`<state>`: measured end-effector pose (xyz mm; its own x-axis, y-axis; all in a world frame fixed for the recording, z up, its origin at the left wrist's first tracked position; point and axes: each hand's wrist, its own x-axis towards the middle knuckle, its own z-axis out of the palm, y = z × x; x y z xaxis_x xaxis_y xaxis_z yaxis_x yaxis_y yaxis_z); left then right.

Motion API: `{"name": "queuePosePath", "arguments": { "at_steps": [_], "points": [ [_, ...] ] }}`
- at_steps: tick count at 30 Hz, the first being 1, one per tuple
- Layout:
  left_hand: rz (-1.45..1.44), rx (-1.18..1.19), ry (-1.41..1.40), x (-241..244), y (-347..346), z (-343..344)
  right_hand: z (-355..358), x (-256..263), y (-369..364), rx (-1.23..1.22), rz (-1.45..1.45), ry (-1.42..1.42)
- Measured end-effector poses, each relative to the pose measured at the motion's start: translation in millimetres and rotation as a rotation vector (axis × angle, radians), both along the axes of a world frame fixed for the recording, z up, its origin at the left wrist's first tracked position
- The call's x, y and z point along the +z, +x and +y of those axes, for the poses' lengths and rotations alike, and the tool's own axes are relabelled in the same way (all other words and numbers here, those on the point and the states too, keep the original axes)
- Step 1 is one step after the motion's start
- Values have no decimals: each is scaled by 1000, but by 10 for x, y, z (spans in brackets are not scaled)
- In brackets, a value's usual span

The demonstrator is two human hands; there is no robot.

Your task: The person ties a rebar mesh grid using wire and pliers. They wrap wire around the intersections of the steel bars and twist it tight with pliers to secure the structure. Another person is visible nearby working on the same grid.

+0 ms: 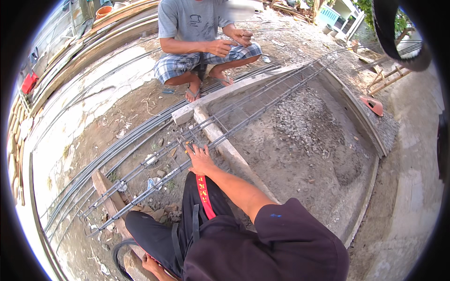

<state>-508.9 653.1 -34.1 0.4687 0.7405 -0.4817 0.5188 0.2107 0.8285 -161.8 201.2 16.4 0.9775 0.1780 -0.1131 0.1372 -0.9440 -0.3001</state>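
A long rebar cage (225,135) of ribbed steel bars and stirrups runs diagonally before me. My right hand (201,159) is over its near side, above my knee, with the fingers spread. At its fingertips is a small hand tool with orange-tipped handles (187,143), partly hidden by the fingers; its kind is unclear. Down beside my thigh, my left hand (151,264) is partly hidden by my leg, close to a coil of dark wire (117,258) and a wooden piece (135,268). Whether it holds anything does not show.
A person (191,26) squats across the cage, hands raised together. Loose rebar (140,135) lies beyond it. A wooden plank (109,200) passes beneath the cage's near end. Concrete edging (228,151) and a gravel heap (302,116) are to the right.
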Motion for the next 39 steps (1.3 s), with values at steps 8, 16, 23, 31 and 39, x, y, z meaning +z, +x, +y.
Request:
{"name": "queuePosePath", "arguments": {
  "at_steps": [8, 16, 23, 31, 39],
  "points": [
    [-95, -64, 42, 38, -184, 117, 92, 35, 43, 9, 13, -12],
    [-176, 420, 841, 1277, -98, 388, 58, 71, 26, 31, 33, 21],
    [158, 42, 728, 3890, -35, -492, 568, 1134, -413, 41, -427, 499],
    [-371, -443, -42, 3624, 6, -1043, 1926, 2492, -1669, 1191, 954, 1098],
    [-663, -417, -70, 3654, -668, -749, 2123, 2569, -2152, 1293, 449, 1283]
  ]
}}
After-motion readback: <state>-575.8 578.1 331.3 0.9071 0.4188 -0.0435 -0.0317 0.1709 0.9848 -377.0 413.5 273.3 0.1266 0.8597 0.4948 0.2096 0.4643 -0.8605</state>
